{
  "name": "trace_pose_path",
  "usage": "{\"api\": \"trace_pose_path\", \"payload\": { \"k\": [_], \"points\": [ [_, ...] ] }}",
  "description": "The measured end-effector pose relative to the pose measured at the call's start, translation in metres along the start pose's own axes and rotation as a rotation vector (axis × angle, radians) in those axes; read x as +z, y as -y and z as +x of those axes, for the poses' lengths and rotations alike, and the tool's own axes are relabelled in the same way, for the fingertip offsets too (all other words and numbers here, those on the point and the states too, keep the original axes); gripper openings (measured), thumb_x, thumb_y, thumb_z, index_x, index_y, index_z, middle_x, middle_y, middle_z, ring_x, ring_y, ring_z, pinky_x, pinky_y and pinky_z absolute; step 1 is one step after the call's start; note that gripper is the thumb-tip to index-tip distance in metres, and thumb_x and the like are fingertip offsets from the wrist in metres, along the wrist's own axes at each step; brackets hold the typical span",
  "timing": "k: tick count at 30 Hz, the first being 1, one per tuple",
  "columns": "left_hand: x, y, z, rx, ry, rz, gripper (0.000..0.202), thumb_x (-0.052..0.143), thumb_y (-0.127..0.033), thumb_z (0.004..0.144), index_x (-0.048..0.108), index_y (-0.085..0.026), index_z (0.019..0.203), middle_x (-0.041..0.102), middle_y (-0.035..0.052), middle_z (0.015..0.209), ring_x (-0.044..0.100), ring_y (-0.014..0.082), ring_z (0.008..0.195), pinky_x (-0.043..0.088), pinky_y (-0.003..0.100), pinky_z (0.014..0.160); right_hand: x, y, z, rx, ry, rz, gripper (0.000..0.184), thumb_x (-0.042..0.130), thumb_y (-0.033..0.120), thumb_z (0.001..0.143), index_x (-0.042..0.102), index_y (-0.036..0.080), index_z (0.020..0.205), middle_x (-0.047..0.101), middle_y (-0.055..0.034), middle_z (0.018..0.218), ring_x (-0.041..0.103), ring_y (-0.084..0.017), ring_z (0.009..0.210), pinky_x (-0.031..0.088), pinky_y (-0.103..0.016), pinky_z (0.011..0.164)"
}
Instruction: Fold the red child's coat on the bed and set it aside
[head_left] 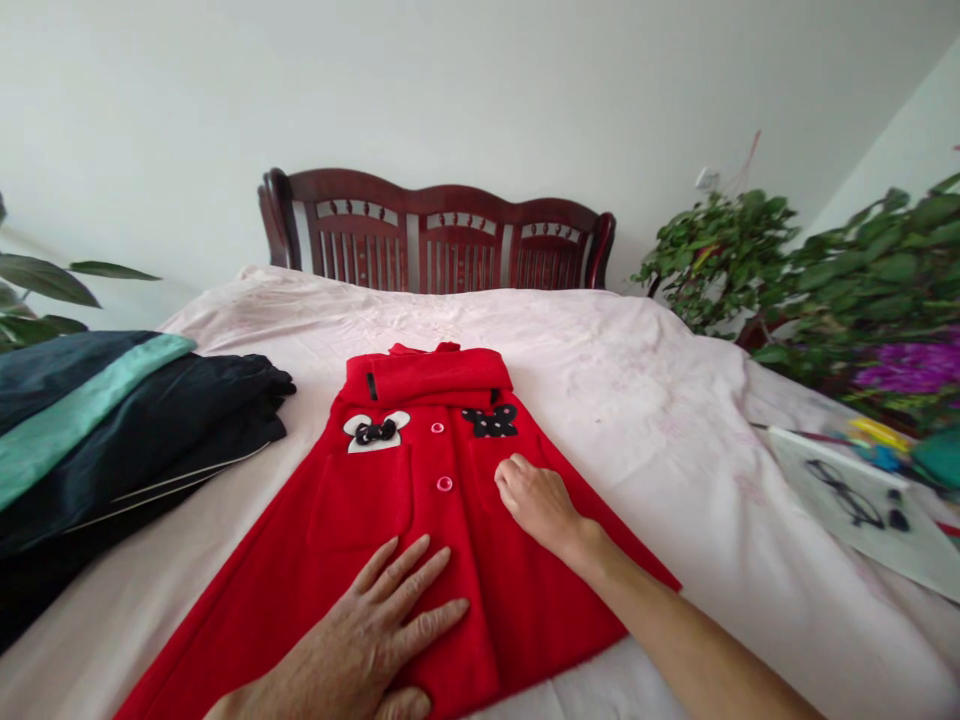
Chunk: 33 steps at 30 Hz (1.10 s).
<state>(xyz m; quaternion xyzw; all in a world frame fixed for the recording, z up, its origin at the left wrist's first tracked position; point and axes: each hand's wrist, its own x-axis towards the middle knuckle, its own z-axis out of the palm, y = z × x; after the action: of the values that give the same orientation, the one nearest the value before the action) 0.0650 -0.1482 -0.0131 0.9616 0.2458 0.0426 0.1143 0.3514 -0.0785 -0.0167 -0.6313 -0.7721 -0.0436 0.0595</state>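
A red coat lies front up on the bed, its upper part folded down over itself. Two round pink-rimmed buttons run down its middle. Above the left pocket sits a white mouse-head patch with a black bow; a black dotted patch is above the right pocket. My left hand rests flat on the lower coat, fingers spread. Curled closed, my right hand is over the right pocket just below the dotted patch. Its fingertips are hidden, so whether it pinches cloth is unclear.
Dark clothes with a teal stripe are piled at the left. A pale pink sheet covers the bed, with a wooden headboard behind. At the right are eyeglasses on a white surface and leafy plants.
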Motion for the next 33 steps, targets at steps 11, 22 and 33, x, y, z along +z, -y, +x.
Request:
{"api": "trace_pose_path", "payload": {
  "k": [11,22,33],
  "points": [
    [0.006,0.003,-0.002,0.018,-0.023,0.000,0.076,0.061,-0.043,0.093,0.019,-0.043,0.157,0.009,-0.0015,0.168,0.015,0.0343,0.153,0.023,0.061,0.121,-0.006,0.020,-0.057,-0.168,0.059,0.658,0.013,0.058,0.015,0.092,0.067,0.021,0.085,0.068,0.0009,0.087,0.062,-0.013,0.080,0.043,-0.023,0.072],
    [0.010,0.005,-0.003,0.009,-0.006,-0.013,0.078,0.062,-0.042,0.092,0.018,-0.043,0.157,0.007,-0.0015,0.168,0.013,0.0342,0.153,0.022,0.062,0.121,-0.021,0.029,-0.064,-0.169,0.242,0.753,0.008,0.069,0.022,0.085,0.076,0.023,0.083,0.071,0.0031,0.080,0.063,-0.011,0.075,0.040,-0.021,0.069],
    [0.008,0.004,-0.002,-0.014,0.026,-0.033,0.076,0.059,-0.044,0.093,0.017,-0.043,0.157,0.009,-0.0008,0.168,0.013,0.0333,0.154,0.020,0.061,0.122,-0.013,0.046,-0.072,-0.176,-0.003,0.591,0.016,0.055,0.004,0.065,0.056,0.018,0.061,0.055,0.0043,0.064,0.049,-0.007,0.058,0.028,-0.021,0.053]
  ]
}}
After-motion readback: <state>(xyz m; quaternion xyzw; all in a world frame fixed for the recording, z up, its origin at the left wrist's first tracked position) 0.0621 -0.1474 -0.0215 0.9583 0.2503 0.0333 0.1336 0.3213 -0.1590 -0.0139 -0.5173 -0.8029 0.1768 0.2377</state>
